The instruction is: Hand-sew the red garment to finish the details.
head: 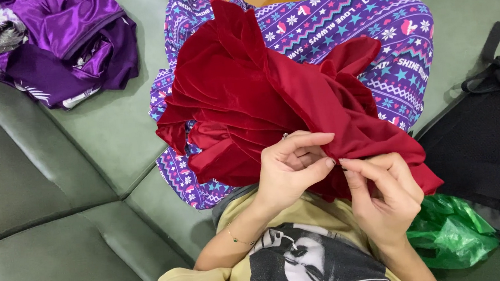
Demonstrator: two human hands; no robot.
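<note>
left hand point(291, 167) + right hand point(384, 192) pinching edge of red velvet garment point(259, 103), frame centre, on lap | garment bunched, not yet laid flat | purple satin cloth point(61, 45) upper left on green sofa point(36, 177)

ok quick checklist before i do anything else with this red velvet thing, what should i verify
1. Left hand has hold of the red velvet garment: ok, fingers pinch a fold.
2. Right hand has hold too: ok, it pinches the same edge, close beside the left.
3. Garment supported: ok, it rests on the patterned purple trousers over the lap.
4. Fabric flat and untangled: not ok, it is bunched in many folds.
5. Whether it is inside out: cannot tell.
6. Purple satin pile on the green sofa lies apart: ok.
</note>
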